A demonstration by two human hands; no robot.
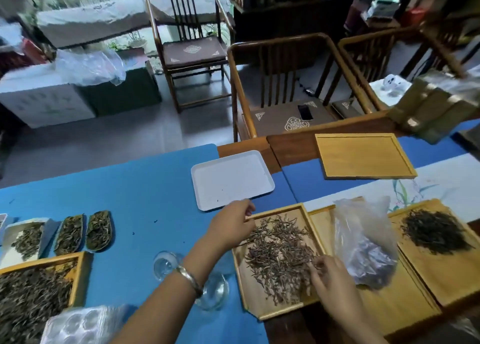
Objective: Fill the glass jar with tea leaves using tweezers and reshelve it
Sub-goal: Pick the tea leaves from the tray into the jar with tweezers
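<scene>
Lying on its side just left of the leaf tray point(240, 278), mouth toward me and long axis running toward the far edge — glass jar point(215, 289), under my left forearm. Left hand point(231, 220) pinches the tray's far corner; right hand point(330, 273) fingers loose among the tea leaves point(278, 250). Tweezers unseen. Risk: forearm nudges jar — it rolls.

A single wide-angle view from head height looks forward and down across a blue-covered table point(145, 187), close above the person's two forearms at the bottom of the frame. Wooden chairs point(189, 44) and the room beyond fill the upper half, bowed by the lens.
</scene>
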